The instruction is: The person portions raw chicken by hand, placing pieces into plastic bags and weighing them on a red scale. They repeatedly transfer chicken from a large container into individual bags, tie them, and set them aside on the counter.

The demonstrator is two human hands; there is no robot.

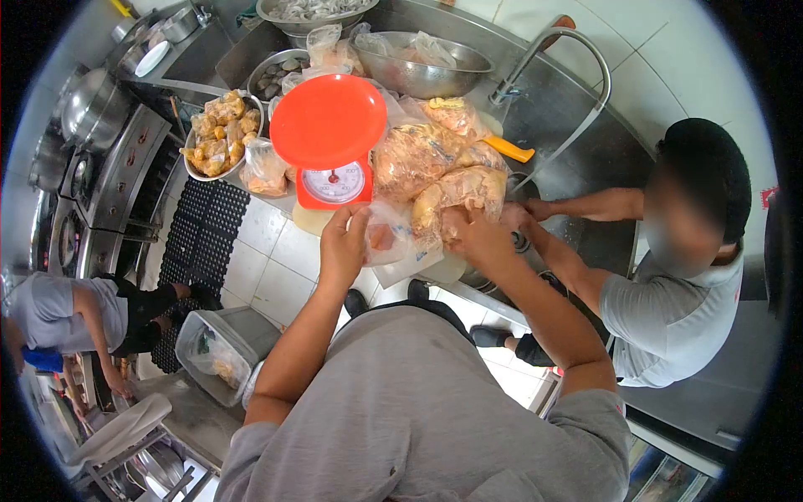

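Beside the red scale [329, 138] (dial figures too small to read), the left hand [343, 243] pinches a clear bag [390, 238]; the right hand [485, 243], fingers unclear, touches bagged yellowish meat [464, 191].

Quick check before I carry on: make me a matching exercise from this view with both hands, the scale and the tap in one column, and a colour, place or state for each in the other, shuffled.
Column one
1. left hand
2. scale
3. tap
4. right hand

Column two
A. silvery metal, with a curved neck
B. at the large clear bag of yellowish food
C. holding the edge of a small clear bag
D. red, with a round white dial

Pairs: 1-C, 2-D, 3-A, 4-B
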